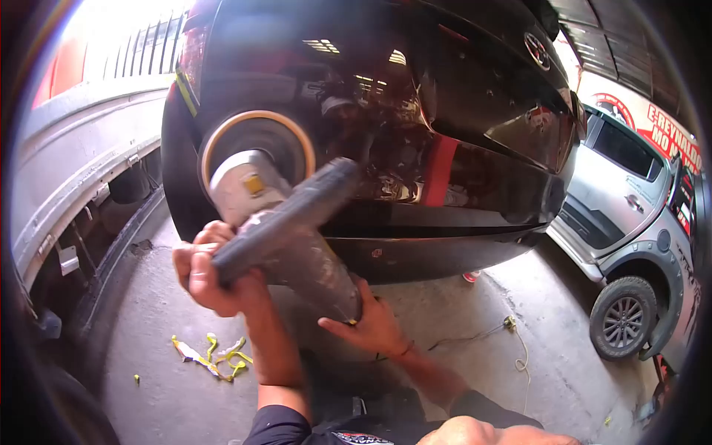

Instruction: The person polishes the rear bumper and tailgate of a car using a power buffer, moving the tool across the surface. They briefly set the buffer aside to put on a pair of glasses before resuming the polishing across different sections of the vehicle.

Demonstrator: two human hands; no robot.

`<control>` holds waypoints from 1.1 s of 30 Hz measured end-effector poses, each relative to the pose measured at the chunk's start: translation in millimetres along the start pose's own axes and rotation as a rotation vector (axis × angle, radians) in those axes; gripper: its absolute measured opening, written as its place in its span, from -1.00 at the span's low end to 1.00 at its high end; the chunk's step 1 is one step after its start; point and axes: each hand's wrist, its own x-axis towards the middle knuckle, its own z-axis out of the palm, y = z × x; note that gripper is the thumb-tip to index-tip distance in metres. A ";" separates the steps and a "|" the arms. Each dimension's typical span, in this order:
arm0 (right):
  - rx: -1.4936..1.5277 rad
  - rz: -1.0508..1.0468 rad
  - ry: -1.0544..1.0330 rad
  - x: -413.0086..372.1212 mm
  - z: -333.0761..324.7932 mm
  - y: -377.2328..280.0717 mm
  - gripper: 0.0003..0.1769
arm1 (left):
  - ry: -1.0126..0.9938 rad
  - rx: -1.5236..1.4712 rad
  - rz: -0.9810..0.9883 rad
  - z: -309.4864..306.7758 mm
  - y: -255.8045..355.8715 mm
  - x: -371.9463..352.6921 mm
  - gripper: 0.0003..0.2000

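Observation:
A grey polisher (315, 271) is held up in front of the dark, glossy car (371, 133). Its round pad (237, 137), edged in orange, faces the lower left part of the rear body and appears to lie against it. My left hand (211, 274) is closed round the lower end of the black bar handle (297, 211) that crosses the tool. Farther back, my right hand (369, 319) grips the rear end of the tool's body, thumb and fingers on either side. A red strip (443, 170) runs down the car's panel to the right of the pad.
Crumpled yellow-green tape (215, 360) lies on the concrete floor (163, 311) at lower left. A cord with a connector (509, 322) trails on the right. A pale truck side (89, 126) stands close on the left, a silver vehicle (615, 178) on the right.

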 end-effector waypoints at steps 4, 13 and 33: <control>-0.056 0.057 -0.093 5.1 -7.0 -1.8 0.09 | 0.286 -0.038 -0.036 7.9 3.8 8.5 -0.76; -0.150 0.273 -0.035 -47.1 -82.6 13.0 0.08 | -0.016 -0.262 -0.226 62.3 17.6 -76.4 -0.81; 0.678 0.527 0.758 -122.7 -102.8 113.7 -0.42 | -0.891 -0.253 -0.215 285.4 23.0 -286.0 -0.82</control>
